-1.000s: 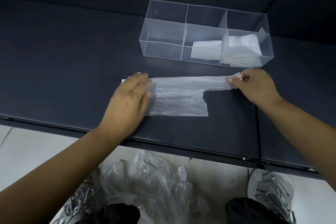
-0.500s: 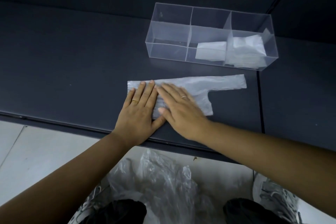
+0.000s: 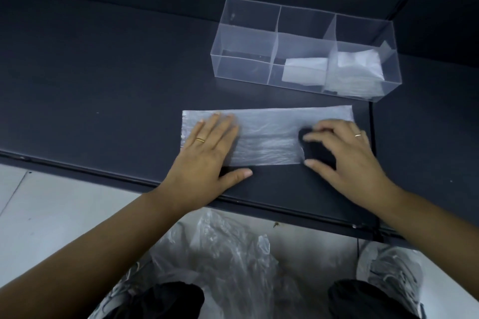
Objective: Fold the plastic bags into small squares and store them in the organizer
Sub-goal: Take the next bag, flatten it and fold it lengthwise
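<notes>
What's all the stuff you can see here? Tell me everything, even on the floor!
Table: one, dark grey.
Plastic bag: one, whitish see-through, flat on the table.
Organizer: one, clear, behind the bag.
Folded bags: at least two, white, middle and right compartments.
Floor: pale grey.
Crumpled bags: a pile, clear, on the floor below the table edge.
Shoes: two, grey, on the floor.
Left hand: gold ring, flat on the bag's left end.
Right hand: gold ring, fingers bent at the bag's right end.

The left hand [image 3: 207,153] hides the plastic bag's [image 3: 267,137] end; the right shoe [image 3: 388,274] is cropped.
</notes>
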`<state>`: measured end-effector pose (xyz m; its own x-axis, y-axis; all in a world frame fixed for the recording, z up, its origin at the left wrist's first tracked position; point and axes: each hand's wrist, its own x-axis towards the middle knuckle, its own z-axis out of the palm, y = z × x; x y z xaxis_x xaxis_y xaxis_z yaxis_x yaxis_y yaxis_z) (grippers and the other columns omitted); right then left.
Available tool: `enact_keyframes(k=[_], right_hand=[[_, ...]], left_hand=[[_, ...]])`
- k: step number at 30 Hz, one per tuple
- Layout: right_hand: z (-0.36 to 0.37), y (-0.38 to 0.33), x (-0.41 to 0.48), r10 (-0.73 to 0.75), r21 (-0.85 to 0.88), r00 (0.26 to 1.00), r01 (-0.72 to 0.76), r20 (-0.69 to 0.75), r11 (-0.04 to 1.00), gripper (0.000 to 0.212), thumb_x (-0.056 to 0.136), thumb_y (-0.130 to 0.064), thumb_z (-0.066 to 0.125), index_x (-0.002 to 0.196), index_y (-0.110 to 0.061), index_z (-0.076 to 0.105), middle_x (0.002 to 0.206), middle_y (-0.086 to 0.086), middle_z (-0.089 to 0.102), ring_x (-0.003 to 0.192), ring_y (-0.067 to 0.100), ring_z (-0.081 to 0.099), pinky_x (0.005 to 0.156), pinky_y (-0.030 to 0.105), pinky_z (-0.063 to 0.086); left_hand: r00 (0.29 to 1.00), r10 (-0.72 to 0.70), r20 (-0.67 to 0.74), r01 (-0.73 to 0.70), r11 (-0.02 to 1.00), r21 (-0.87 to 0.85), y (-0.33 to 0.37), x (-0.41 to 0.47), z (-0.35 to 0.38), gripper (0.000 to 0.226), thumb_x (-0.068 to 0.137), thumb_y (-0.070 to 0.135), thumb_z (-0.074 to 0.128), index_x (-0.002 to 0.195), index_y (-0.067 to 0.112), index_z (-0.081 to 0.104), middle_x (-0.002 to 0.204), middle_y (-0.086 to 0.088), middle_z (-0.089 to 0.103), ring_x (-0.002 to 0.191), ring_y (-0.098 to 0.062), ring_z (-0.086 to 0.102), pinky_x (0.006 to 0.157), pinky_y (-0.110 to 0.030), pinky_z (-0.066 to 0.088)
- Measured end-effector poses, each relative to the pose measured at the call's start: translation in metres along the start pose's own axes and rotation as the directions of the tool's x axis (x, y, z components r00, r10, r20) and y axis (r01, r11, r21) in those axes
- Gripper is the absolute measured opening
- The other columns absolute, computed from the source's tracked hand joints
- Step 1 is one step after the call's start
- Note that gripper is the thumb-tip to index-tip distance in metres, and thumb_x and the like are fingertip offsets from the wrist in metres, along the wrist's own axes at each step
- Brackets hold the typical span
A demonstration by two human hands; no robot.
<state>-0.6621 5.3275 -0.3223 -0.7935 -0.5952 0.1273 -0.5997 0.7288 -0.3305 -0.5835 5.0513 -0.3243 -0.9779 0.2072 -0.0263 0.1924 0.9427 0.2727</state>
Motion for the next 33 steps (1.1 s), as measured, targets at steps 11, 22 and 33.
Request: enact_keyframes(k=[11, 22, 33], right_hand=[[-0.005, -0.013, 0.015, 0.022, 0.165, 0.978, -0.057, 0.206, 0.985, 0.008, 0.090, -0.010, 0.063, 0.083, -0.015, 0.062, 0.092, -0.002, 0.055, 0.091, 0.018, 0.050, 0.086, 0.032, 0.037], [-0.010, -0.053, 0.019, -0.124, 0.035, 0.973, 0.120, 0.192, 0.992, 0.066, 0.072, -0.053, 0.070, 0.129, -0.026, 0.052, 0.134, -0.009, 0.047, 0.126, 0.010, 0.035, 0.105, 0.022, 0.010], [0.005, -0.017, 0.045, 0.306, 0.558, 0.933, -0.358, 0.188, 0.749, 0.013, 0.088, -0.022, 0.068, 0.075, -0.023, 0.070, 0.072, -0.016, 0.069, 0.067, -0.008, 0.057, 0.067, 0.007, 0.042]], left_hand=[[0.997, 0.069, -0.020, -0.070, 0.994, -0.083, 0.019, 0.004, 0.017, 0.070, 0.091, 0.048, 0.052, 0.144, 0.005, 0.039, 0.152, -0.008, 0.036, 0.141, -0.022, 0.032, 0.118, -0.032, 0.021], [0.963, 0.165, -0.215, -0.182, 0.981, -0.060, 0.030, 0.014, 0.009, 0.023, 0.087, 0.007, 0.062, 0.107, -0.001, 0.071, 0.110, -0.013, 0.071, 0.098, -0.029, 0.068, 0.092, -0.033, 0.051], [0.925, -0.359, 0.124, 0.341, 0.639, -0.690, -0.028, 0.005, -0.037, 0.018, 0.091, 0.011, 0.063, 0.098, 0.024, 0.073, 0.090, 0.022, 0.069, 0.086, 0.012, 0.062, 0.077, 0.003, 0.038]])
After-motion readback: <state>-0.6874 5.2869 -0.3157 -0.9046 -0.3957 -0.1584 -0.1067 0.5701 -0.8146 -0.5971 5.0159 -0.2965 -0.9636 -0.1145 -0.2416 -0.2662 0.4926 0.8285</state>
